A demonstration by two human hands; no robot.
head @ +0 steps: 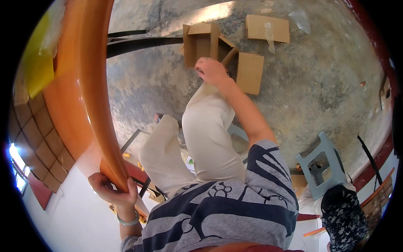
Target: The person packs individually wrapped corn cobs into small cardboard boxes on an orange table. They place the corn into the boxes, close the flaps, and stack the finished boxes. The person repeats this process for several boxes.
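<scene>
My left hand [115,190], with a pale bangle at its wrist, is wrapped around the near corner of a glossy orange-brown wooden table [94,104]. The thumb lies on one side of the rim and the fingers on the other. Beyond my knee, my right hand [210,71] hangs with curled fingers over an open cardboard box [201,45] on the concrete floor. Its palm faces away, so I cannot see whether anything is in it. A second open box [250,72] stands beside the first, its flap folded outward.
A flattened cardboard piece with tape [256,30] and a clear plastic bag [300,22] lie further off. To the right is a grey plastic stool [322,167], near a person in dark patterned clothing [343,214]. Stacked cartons [41,132] and a yellow sheet [39,60] appear past the table.
</scene>
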